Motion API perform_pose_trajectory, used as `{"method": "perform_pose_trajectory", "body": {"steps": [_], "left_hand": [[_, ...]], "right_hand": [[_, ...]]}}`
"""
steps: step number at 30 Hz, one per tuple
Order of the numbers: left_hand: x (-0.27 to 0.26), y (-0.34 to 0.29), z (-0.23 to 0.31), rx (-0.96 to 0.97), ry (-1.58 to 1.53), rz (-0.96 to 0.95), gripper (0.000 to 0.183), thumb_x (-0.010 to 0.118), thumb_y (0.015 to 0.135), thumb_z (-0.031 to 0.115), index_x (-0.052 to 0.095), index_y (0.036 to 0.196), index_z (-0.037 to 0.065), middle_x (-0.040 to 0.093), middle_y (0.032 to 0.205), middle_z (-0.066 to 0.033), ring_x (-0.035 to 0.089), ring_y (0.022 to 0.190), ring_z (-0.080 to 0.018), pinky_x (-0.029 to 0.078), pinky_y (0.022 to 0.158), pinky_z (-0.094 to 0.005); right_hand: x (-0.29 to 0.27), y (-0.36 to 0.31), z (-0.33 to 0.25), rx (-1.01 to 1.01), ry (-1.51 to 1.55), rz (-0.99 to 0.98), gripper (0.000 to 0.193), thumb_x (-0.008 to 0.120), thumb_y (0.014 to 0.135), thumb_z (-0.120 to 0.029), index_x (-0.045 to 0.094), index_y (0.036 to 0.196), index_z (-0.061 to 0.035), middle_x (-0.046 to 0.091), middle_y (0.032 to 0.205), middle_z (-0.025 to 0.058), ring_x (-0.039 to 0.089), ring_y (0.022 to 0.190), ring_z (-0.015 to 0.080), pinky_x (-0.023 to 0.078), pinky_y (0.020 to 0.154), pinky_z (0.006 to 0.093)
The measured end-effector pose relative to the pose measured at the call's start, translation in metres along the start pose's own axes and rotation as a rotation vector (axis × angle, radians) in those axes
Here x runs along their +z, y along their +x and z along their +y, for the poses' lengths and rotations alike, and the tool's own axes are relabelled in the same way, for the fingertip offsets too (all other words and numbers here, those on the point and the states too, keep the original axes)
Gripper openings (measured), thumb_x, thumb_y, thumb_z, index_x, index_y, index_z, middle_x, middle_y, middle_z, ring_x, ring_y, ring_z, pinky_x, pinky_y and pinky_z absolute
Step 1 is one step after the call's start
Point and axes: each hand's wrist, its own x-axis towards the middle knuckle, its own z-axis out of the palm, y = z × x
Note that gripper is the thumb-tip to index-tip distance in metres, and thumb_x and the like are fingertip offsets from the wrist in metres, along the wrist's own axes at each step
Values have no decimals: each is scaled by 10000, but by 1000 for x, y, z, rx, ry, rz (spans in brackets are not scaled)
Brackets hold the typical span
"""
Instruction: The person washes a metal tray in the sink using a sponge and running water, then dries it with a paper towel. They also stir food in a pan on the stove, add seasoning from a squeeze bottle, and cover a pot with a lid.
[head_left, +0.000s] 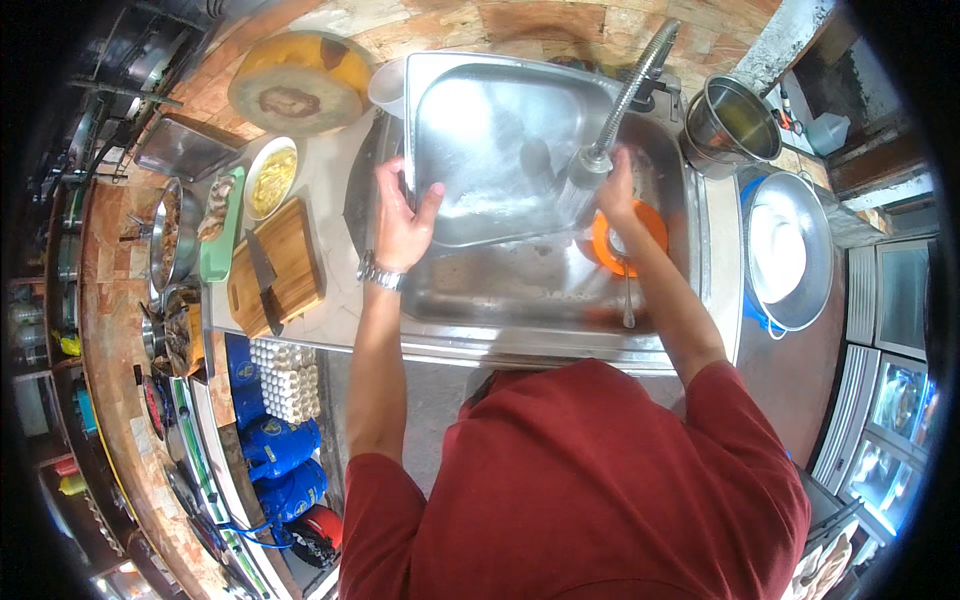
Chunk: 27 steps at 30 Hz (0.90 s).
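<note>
A shallow rectangular steel pan (475,130) is tilted up in the sink (470,285), its inside facing me. My left hand (402,222) grips the pan's left rim, thumb on the inside. With my right hand (618,188) I hold the spray head (592,165) at the end of a flexible metal hose (640,80). Water fans from it onto the pan's lower right part. Below my right hand, an orange round dish (655,228) lies in the sink with a long-handled metal utensil (628,310), its head partly hidden by my forearm.
Left on the counter are a cutting board (300,255) with a knife (262,265), a bowl of yellow food (272,180) and a green tray (216,255). A steel pot (735,125) stands right of the sink, a large metal basin (815,260) beyond the counter's right edge.
</note>
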Motion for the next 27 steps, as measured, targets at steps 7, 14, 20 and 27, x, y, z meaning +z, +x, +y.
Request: {"method": "perform_pose_trajectory", "body": {"steps": [7, 14, 20, 27], "left_hand": [[-56, 17, 51, -394, -336, -306, 621, 582, 932, 317, 300, 1414, 44, 478, 1318, -121, 442, 1218, -180, 384, 996, -316], [29, -69, 42, -227, -173, 199, 1244, 841, 672, 232, -85, 1474, 18, 135, 1493, -267, 338, 1306, -339, 352, 1040, -432], [-2, -44, 29, -721, -504, 165, 992, 691, 671, 136, 85, 1447, 13, 353, 1370, -182, 493, 1125, -290, 488, 864, -386], [-10, -50, -18, -1053, -1003, -9, 529, 608, 751, 243, 491, 1226, 41, 575, 1119, -131, 575, 1030, -286, 504, 840, -444]], "right_hand": [[31, -72, 36, 167, -731, -348, 442, 660, 803, -246, 578, 1141, 27, 658, 995, 214, 647, 936, 291, 495, 800, 407], [11, -148, -88, 469, -678, -475, 409, 652, 751, -165, 603, 1043, 117, 659, 956, 229, 651, 897, 281, 507, 768, 380], [-26, -118, -75, 458, -578, -590, 452, 677, 713, -203, 602, 1031, 110, 655, 945, 207, 637, 878, 277, 498, 789, 377], [-23, -38, -110, 374, -798, -1068, 473, 607, 817, -285, 563, 1185, 9, 590, 1181, 127, 575, 1060, 216, 437, 921, 332]]}}
